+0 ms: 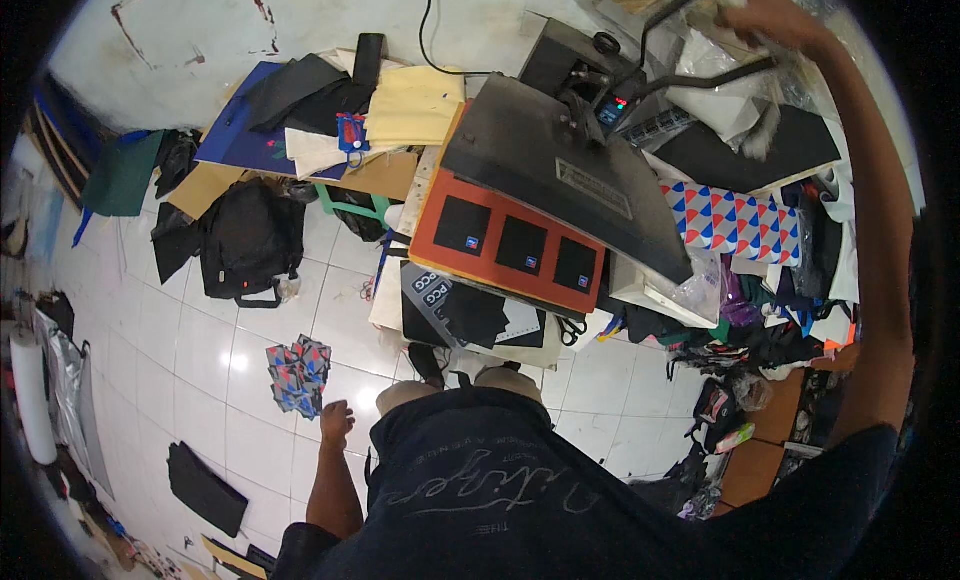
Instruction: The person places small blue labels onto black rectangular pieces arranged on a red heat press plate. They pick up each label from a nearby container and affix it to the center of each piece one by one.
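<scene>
A heat press stands in front of me, its dark upper plate [560,165] swung aside at an angle over the bed. On the orange-red pad [425,235] lie three black fabric squares in a row: the left square [462,220], the middle square [520,242] and the right square [573,263]. Each bears a small blue, white and red print near a lower corner. My right hand [765,15] reaches far up and is closed around the end of the press handle [665,18]. Low beside my body hangs my left hand [338,423], empty, fingers loosely bent and apart.
Patterned pieces [298,377] lie piled on the white tiled floor [240,330], near a black backpack [252,240] and folded black cloth [207,488]. Yellow cloth [415,105] sits left of the press. Scissors [570,332] lie at its front; a patterned sheet [735,223] is right.
</scene>
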A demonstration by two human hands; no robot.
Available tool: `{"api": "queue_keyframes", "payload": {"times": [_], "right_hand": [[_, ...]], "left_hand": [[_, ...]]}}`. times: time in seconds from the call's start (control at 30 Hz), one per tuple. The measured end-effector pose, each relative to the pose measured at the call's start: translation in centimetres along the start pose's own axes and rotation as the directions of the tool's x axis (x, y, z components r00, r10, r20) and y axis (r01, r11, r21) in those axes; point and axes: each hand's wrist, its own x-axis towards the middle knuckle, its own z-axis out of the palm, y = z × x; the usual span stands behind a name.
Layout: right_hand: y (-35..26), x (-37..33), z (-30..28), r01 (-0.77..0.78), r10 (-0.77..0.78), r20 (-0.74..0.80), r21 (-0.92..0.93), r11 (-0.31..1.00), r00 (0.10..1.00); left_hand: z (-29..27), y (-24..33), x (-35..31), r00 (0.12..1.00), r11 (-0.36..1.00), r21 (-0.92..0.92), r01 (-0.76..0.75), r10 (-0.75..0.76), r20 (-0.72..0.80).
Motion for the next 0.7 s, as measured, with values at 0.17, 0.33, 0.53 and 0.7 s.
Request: {"api": "queue_keyframes", "payload": {"times": [0.17, 0.33, 0.53, 0.7], "right_hand": [[-1.8, -4.4, 7.1, -0.074, -0.135, 0.403, 0.463, 0.883, 0.905], [-7.9, -8.0, 15.5, -0.171, -0.249, 0.614, 0.542, 0.823, 0.749], [-10.2, -9.8, 28.3, -0.002, -0.341, 0.498, 0.567, 0.823, 0.797], [-10.3, -10.1, 32.5, 0.267, -0.426, 0.084, 0.667, 0.696, 0.901]], "left_hand": [[2.7, 3.1, 0.9, 1.000, 1.000, 0.029, -0.010, 0.009, 0.018], [6.4, 8.4, -0.3, 0.892, 0.900, 0.100, -0.425, 0.435, -0.122], [14.5, 24.1, -7.9, 0.553, 0.553, -0.003, -0.833, 0.832, -0.037], [25.2, 35.8, -22.2, 0.024, 0.092, -0.116, -0.989, 0.875, 0.484]]}}
